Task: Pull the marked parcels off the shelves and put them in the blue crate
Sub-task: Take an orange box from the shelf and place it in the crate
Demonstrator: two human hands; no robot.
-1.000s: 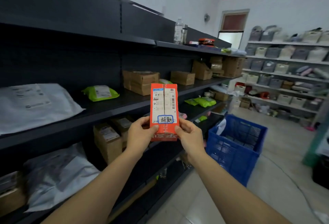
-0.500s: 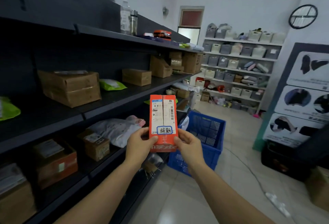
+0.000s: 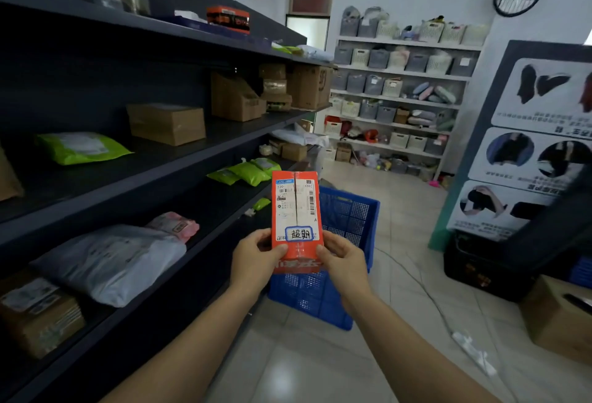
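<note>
Orange parcel [image 3: 296, 220] is held upright in front of the person, long axis vertical, labelled face toward the camera. It bears a white shipping label with barcodes and a blue-outlined sticker with handwritten characters near its lower end. Left hand [image 3: 256, 261] and right hand [image 3: 342, 263] grip its lower edges. Blue crate [image 3: 347, 226] stands on the floor directly behind it, beside the dark shelves [image 3: 192, 152].

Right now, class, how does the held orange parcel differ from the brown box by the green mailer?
The orange parcel stands upright in left hand and right hand; the brown box lies flat on the shelf. The orange parcel bears a blue-framed mark; the brown box shows none. Both are rectangular.
</note>
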